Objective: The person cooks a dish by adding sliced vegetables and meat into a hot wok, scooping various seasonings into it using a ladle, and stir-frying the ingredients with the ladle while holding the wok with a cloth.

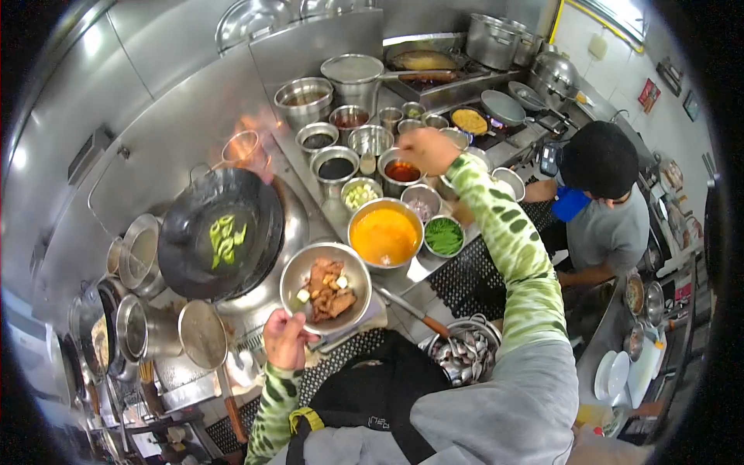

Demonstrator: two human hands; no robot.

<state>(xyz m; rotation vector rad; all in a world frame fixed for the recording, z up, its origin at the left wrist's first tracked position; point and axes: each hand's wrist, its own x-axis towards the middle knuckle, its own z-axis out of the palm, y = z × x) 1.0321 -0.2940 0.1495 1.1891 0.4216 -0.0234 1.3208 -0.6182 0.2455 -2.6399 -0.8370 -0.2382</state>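
Note:
My left hand (287,339) grips the rim of a metal bowl (361,267), which holds browned pieces of meat (329,298) and pale cubes. My right hand (428,149) is stretched out above the seasoning pots, fingers bent together, beside a pot of dark red sauce (401,171). Whether those fingers hold anything is hidden. Left of the bowl sits a black wok (182,252) with green pepper pieces (226,240) in it. Close to the bowl stands a pot of orange liquid (385,235), with chopped greens (444,235) next to it.
Flames (260,139) rise behind the wok. A co-worker (608,201) stands at the right, near a stove with a pan of yellow food (470,120). A strainer (203,335) lies at lower left. A pot of fish pieces (466,353) stands below, under a wooden-handled tool (418,311).

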